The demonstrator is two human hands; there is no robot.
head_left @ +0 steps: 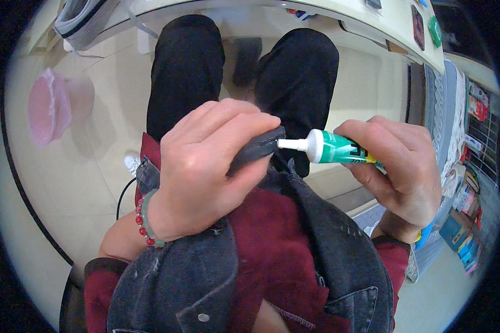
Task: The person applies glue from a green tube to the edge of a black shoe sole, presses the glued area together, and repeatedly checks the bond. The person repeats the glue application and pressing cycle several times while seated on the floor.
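My left hand grips a dark, thick strip-like piece, its end pointing to the right. A narrow split or groove shows along that end; the rest of the piece is hidden by my fingers. In my right hand is a green and white glue tube, held sideways between thumb and fingers. Its long white nozzle points left, and the tip meets the end of the dark piece or sits right beside it. Whether any glue is coming out is too small to tell.
Above my knees runs a white table, with a grey shoe at its left end. A phone and a green object lie at its right. A pink lined bin stands left; wire shelving is at right.
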